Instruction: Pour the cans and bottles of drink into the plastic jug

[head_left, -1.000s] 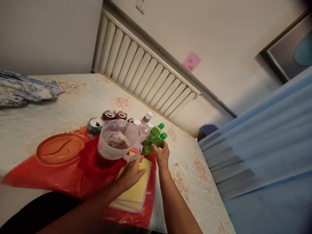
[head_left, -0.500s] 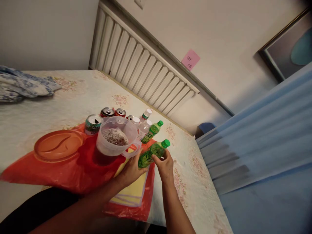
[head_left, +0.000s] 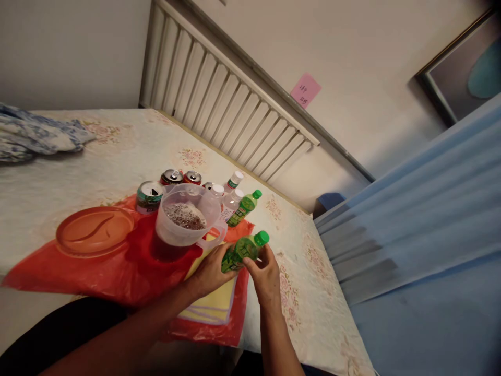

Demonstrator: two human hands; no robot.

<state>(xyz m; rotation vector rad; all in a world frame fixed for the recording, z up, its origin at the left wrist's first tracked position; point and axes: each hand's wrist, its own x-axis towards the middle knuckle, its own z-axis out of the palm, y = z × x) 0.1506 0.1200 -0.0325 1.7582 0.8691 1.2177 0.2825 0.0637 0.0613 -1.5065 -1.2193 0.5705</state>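
Observation:
A green drink bottle [head_left: 243, 251] with its green cap on is tilted between my two hands. My left hand [head_left: 213, 269] is closed round its lower part. Near the bottle's neck, my right hand [head_left: 265, 271] grips the upper side with thumb and fingers. Just left of the bottle stands a clear plastic jug [head_left: 183, 230] holding a dark, foamy liquid, its handle towards my left hand. A second green bottle [head_left: 243, 209] stands upright behind. Under my left hand lies a yellow cloth [head_left: 215, 303] with pale purple lines, on red plastic sheeting [head_left: 97, 277].
Behind the jug stand opened cans, one a green can [head_left: 149, 197], and several white-capped bottles [head_left: 234, 180]. An orange-red round lid [head_left: 95, 231] lies at left. A patterned cloth [head_left: 39, 137] sits at the far left. A radiator [head_left: 235, 104] borders the table; a blue curtain [head_left: 422, 224] hangs right.
The bottle in my hands has turned about its length and tipped slightly, its cap now a little lower and further left. Both hands keep their hold. The view has shifted slightly.

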